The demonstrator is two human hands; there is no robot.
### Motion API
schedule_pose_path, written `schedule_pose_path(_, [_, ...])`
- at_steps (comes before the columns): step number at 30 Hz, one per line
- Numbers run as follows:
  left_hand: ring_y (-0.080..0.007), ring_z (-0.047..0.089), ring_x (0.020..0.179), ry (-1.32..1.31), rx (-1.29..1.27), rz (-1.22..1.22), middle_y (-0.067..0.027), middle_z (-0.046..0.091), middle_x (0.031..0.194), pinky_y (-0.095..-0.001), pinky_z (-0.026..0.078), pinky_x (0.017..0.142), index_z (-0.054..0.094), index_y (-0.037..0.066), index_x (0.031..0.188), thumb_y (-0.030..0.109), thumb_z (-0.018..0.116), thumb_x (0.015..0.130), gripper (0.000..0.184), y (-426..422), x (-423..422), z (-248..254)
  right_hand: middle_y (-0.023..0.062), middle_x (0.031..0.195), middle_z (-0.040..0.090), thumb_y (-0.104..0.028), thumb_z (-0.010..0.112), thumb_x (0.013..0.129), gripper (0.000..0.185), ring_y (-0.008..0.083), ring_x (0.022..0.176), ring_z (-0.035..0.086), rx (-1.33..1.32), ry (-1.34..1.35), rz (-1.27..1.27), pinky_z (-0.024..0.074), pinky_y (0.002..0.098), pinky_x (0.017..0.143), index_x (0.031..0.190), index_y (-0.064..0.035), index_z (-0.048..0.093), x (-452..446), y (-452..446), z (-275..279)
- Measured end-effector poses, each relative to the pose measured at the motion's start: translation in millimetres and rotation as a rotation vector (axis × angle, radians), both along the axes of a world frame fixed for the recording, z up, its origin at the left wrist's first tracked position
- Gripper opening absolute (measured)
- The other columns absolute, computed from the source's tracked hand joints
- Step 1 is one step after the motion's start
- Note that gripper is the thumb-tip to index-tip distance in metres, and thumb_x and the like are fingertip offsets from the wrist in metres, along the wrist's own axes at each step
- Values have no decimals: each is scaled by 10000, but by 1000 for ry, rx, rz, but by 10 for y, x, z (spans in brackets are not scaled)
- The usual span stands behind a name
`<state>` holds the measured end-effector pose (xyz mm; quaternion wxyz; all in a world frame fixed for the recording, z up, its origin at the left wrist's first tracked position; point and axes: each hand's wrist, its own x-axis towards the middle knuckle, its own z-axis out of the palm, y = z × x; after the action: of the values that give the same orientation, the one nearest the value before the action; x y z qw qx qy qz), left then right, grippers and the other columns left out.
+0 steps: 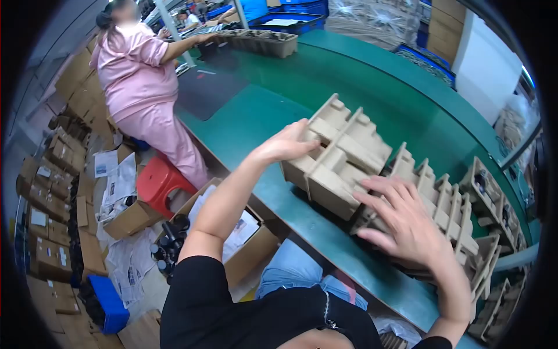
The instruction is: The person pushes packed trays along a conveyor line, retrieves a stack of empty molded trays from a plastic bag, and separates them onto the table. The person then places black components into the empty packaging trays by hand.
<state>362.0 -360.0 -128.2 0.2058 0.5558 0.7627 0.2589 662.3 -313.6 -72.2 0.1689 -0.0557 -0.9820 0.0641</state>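
Two beige moulded trays (334, 168), placed against each other, are tilted above the green table (232, 134). My left hand (289, 141) grips their far left edge, thumb on the inner side. Over the near right corner, my right hand (392, 215) is spread with its fingers apart, the fingertips at the tray's edge. Right beside it, a row of similar beige trays (433, 192) stands on edge along the table, partly hidden by that hand.
A person in pink (139, 75) sits at the left by a beige tray (267, 45). Open cardboard boxes (250, 247) and a red stool (163, 183) stand left of the table. More trays with dark parts (494, 200) are at the right. A blue bin (107, 305) lies lower left.
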Motion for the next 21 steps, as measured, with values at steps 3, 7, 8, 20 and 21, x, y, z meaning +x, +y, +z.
schedule_pose_path(3, [-339,506,1114,-140,81,-24,-254,534,1165,-379,397,938,424,-65,1206,332,612,833,576,-113,-154,-1,163,1163,500,-364,654,781,461,307,1056,506,6,-227,11,357,431,971,1099,-41,566,-199,296,-303])
schedule_pose_path(7, [-319,533,1064,-90,79,-52,-260,552,1128,-345,406,921,420,-85,1201,288,609,845,549,-281,-241,98,154,1112,518,-365,658,777,480,300,986,530,-88,-550,-192,391,415,921,1098,-30,533,-186,380,-252])
schedule_pose_path(8, [-298,543,1051,-26,51,-65,-258,555,1128,-319,407,919,411,-94,1220,276,613,851,561,-291,-251,151,147,1090,531,-369,658,776,488,298,965,541,-154,-608,-259,409,412,899,1091,-22,524,-201,395,-227])
schedule_pose_path(20, [-361,578,994,185,466,-36,-305,566,1020,-424,447,788,425,-78,1108,278,595,848,472,-137,-196,240,224,975,554,-237,692,762,416,386,913,557,-160,-252,-286,437,443,775,1020,-3,464,-704,772,-577])
schedule_pose_path(21, [-361,578,994,185,459,-31,-305,566,1020,-424,447,788,425,-78,1108,278,595,848,472,-156,-243,267,224,975,554,-237,692,762,416,386,913,557,-165,-254,-280,437,443,775,1020,-3,464,-704,780,-587])
